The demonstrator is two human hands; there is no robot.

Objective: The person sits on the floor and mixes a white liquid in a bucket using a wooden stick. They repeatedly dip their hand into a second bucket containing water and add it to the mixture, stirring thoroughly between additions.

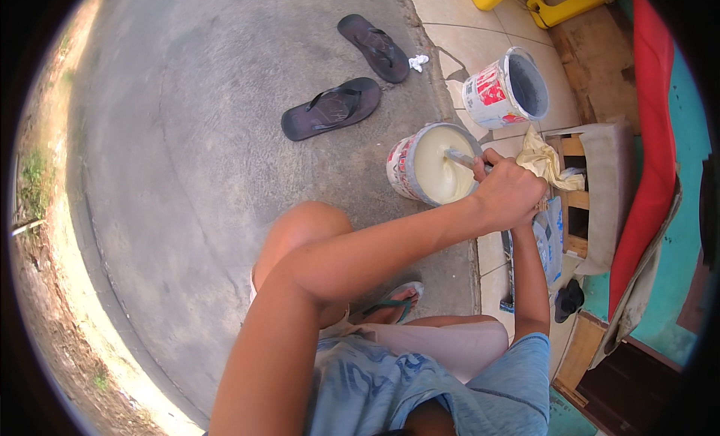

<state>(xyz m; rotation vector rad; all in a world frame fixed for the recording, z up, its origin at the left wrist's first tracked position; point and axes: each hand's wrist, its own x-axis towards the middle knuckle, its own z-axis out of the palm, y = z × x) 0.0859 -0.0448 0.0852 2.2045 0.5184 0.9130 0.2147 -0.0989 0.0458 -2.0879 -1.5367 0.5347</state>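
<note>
My left hand (504, 190) grips a flat stirring stick (461, 158) whose end is sunk in thick, creamy white liquid (439, 177) inside a white bucket (401, 169) with red print. My left forearm crosses over my lap to reach it. Just behind it is my right hand (529, 214), mostly hidden, so I cannot tell how its fingers are set. A crumpled cream cloth or bag (546, 157) lies right of the bucket.
A second bucket (487, 94) stands on floor tiles farther back. Two dark flip-flops (330, 109) lie on the concrete. At the right are a yellow plastic piece (547, 12), a wooden crate (576, 198), a red strip (649, 136) and a teal wall (679, 286).
</note>
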